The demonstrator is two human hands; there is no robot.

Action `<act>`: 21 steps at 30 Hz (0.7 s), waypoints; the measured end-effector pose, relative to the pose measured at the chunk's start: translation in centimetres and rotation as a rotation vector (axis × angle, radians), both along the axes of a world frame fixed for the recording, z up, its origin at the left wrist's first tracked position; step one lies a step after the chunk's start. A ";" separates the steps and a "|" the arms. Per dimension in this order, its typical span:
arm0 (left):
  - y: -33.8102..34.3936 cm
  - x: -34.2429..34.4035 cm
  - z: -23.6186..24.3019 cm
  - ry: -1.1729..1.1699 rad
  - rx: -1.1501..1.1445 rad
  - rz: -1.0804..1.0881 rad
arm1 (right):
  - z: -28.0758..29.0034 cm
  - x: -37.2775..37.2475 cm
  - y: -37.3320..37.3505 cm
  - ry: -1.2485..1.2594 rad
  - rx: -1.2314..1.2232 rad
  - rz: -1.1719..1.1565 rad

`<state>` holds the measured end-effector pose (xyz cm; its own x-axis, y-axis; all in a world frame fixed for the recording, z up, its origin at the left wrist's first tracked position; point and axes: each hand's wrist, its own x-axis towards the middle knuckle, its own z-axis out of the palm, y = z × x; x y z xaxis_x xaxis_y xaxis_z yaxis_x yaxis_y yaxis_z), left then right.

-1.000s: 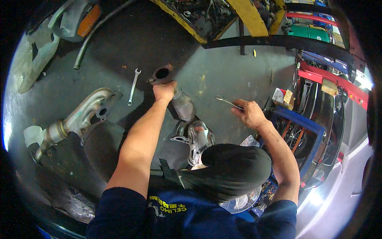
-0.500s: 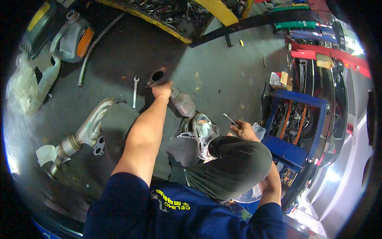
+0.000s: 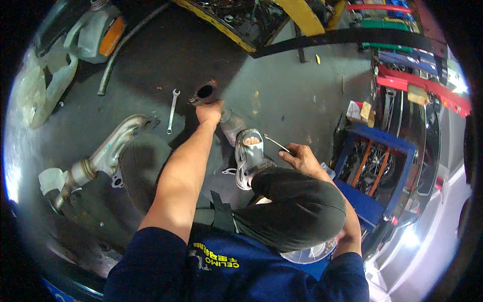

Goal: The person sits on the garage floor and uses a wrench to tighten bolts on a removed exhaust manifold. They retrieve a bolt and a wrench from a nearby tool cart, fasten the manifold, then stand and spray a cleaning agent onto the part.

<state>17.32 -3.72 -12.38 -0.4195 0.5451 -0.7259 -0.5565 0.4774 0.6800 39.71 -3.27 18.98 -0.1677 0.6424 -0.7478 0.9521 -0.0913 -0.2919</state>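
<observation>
A catalytic converter (image 3: 232,124) with a rusty flange (image 3: 205,92) lies on the dark floor in front of me. My left hand (image 3: 209,112) is closed round its pipe just below the flange. My foot in a grey sandal (image 3: 249,157) covers its near end, so that part is hidden. In my right hand (image 3: 303,159), a slim metal wrench (image 3: 276,143) points left, its tip close to the sandal's toe. To the left lies a combination wrench (image 3: 172,111), apart from both hands. Farther left is another exhaust manifold with its converter (image 3: 103,153).
At the far left stand a grey jug with an orange label (image 3: 95,38) and clear plastic wrap (image 3: 30,100); a thin hose (image 3: 113,60) lies nearby. A yellow-edged frame (image 3: 221,27) is at the top. On the right are a blue metal stand (image 3: 362,194) and a small box (image 3: 359,111).
My sandalled foot has moved forward over the converter's near end. The right hand's wrench has swung left toward it. My left hand keeps its grip on the pipe; the view has shifted slightly.
</observation>
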 end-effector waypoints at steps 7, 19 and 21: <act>0.6 0.7 0.1 0.362 -0.072 -0.001 | -2.6 -5.7 7.5 0.036 0.230 0.508; 0.4 0.9 0.6 0.262 0.075 0.125 | -10.0 -17.8 14.2 0.173 0.276 1.156; 0.2 0.8 0.5 0.269 0.030 0.062 | -10.9 -17.9 14.1 0.165 0.242 1.197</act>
<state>18.08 -3.55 -11.91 -0.6284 0.5316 -0.5679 -0.3817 0.4254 0.8206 21.77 10.83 8.11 -0.8270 0.1380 -0.5450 0.3489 0.8861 -0.3051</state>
